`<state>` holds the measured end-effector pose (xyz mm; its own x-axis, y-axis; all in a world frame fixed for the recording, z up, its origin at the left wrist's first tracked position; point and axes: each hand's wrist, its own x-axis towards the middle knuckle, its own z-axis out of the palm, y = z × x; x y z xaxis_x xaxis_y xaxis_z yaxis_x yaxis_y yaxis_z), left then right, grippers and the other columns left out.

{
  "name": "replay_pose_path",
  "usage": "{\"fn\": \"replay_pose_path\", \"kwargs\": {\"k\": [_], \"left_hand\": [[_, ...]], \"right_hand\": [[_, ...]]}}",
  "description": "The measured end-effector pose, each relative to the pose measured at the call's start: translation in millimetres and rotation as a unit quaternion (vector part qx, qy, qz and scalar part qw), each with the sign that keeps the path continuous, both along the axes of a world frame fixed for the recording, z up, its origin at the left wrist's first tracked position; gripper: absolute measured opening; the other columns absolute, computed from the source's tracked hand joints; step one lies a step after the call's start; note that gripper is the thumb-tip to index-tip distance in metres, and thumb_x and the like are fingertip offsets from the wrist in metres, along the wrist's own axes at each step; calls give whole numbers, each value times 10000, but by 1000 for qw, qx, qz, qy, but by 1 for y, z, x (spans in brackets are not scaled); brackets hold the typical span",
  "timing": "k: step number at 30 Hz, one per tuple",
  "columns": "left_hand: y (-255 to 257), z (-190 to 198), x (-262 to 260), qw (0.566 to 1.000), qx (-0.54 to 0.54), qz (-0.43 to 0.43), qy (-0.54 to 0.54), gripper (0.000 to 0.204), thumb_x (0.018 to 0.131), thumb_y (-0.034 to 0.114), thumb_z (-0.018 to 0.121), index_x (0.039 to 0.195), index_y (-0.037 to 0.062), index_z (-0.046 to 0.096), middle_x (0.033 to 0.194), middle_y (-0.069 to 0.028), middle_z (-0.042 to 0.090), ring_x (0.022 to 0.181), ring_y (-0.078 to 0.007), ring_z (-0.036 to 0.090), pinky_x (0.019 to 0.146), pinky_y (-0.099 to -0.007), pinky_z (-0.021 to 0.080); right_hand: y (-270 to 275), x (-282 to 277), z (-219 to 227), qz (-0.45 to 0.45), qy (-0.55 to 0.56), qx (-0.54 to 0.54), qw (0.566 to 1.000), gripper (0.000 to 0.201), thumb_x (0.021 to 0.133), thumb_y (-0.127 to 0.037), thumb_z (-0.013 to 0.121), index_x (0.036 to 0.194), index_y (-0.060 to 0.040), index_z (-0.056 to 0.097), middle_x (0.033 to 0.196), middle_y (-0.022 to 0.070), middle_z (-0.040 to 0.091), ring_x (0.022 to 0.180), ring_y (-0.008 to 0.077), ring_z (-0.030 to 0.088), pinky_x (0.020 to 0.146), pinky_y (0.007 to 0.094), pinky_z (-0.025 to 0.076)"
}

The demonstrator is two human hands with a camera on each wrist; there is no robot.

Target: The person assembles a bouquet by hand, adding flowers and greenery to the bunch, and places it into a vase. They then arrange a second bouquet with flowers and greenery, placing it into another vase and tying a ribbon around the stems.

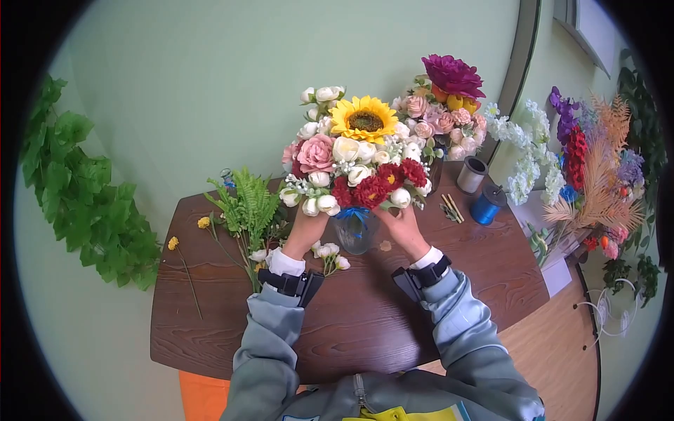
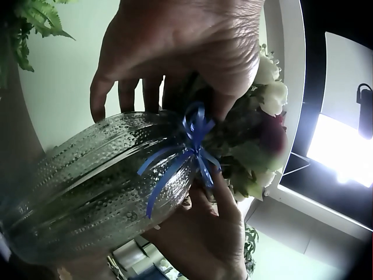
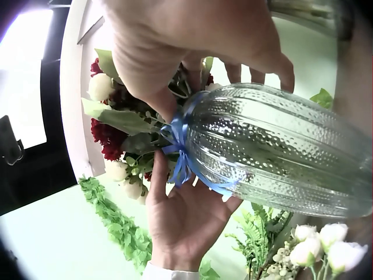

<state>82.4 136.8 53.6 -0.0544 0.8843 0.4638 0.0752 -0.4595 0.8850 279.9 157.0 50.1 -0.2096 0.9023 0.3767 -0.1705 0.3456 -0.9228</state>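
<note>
A clear ribbed glass vase stands on the table, filled with a bouquet of white, pink and red flowers and a sunflower. Around its neck is a blue ribbon bow. My left hand curves round the left side of the neck, thumb by the bow in the left wrist view. Opposite it, my right hand holds the other side, its thumb beside the ribbon in the right wrist view. In the head view the flowers hide most fingertips.
Green fern stems, white blooms and a yellow flower stem lie at the left. Behind right is another bouquet. Ribbon spools and short sticks are at the right, with more flowers beyond.
</note>
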Motion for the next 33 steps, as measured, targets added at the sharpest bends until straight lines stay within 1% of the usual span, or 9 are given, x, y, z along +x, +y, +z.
{"fn": "replay_pose_path", "kwargs": {"k": [7, 10, 13, 15, 17, 21, 26, 28, 33], "left_hand": [[-15, 2, -6, 997, -57, -43, -26, 245, 869, 112, 579, 1095, 22, 549, 1009, -37, 596, 946, -139, 551, 844, -294, 439], [-15, -4, -20, 972, -94, -212, -43, 554, 811, 188, 685, 1273, 26, 425, 1203, -53, 514, 1101, -171, 491, 959, -310, 378], [-12, -19, -13, 982, -77, -167, 37, 609, 766, 181, 731, 1261, 6, 422, 1242, -82, 482, 1130, -179, 471, 962, -332, 380], [-18, -10, -2, 979, -101, -146, 102, 655, 729, 167, 759, 1259, -1, 414, 1268, -110, 455, 1157, -201, 451, 962, -347, 382], [-18, -20, 10, 981, -98, -32, 167, 627, 691, 238, 798, 1165, -41, 497, 1160, -130, 566, 1063, -193, 539, 896, -345, 433], [-24, -16, 18, 984, -16, -11, 178, 620, 695, 247, 793, 1172, -20, 500, 1117, -127, 581, 1021, -214, 555, 898, -344, 427], [-17, -27, 16, 972, 30, 28, 231, 660, 693, 255, 794, 1202, -12, 469, 1104, -120, 586, 1016, -218, 559, 900, -345, 432], [-15, -31, 18, 981, -61, -26, 184, 660, 698, 239, 786, 1211, -13, 456, 1101, -118, 591, 1010, -222, 567, 890, -347, 440], [-14, -40, 23, 975, -55, 18, 214, 633, 709, 207, 763, 1214, -17, 455, 1108, -118, 591, 1014, -226, 569, 888, -348, 443]], "right_hand": [[-3, 2, 3, -8, -42, 19, 999, 452, 818, -83, 646, 1217, 11, 455, 1154, 72, 565, 1073, 166, 525, 926, 300, 414], [-9, 12, -14, 26, 33, -63, 997, 601, 817, -74, 601, 1346, -12, 324, 1302, 101, 428, 1190, 166, 405, 988, 317, 346], [-1, 25, -34, 132, 119, -173, 969, 605, 792, -45, 535, 1355, -11, 316, 1291, 111, 437, 1161, 174, 428, 962, 304, 364], [0, 24, -36, 112, 60, -128, 984, 613, 762, -34, 486, 1351, -3, 318, 1288, 117, 439, 1135, 175, 440, 945, 283, 367], [1, 23, -24, 93, -106, -64, 988, 617, 765, -42, 494, 1354, 1, 317, 1294, 128, 439, 1132, 183, 445, 937, 267, 367], [-3, 20, -5, 93, -134, -165, 973, 622, 743, -11, 507, 1337, 13, 323, 1295, 136, 441, 1159, 203, 430, 944, 275, 363], [-9, 18, -19, 92, -147, 55, 983, 768, 710, 9, 589, 1381, -13, 216, 1371, 163, 338, 1307, 250, 291, 1061, 355, 268], [-16, 17, -11, 102, -159, 45, 981, 805, 717, -27, 636, 1388, -14, 194, 1381, 174, 315, 1322, 263, 266, 1075, 372, 245], [-16, 15, -5, 82, -219, 98, 967, 895, 718, -172, 760, 1382, -2, 184, 1379, 204, 295, 1324, 291, 259, 1084, 403, 233]]}}
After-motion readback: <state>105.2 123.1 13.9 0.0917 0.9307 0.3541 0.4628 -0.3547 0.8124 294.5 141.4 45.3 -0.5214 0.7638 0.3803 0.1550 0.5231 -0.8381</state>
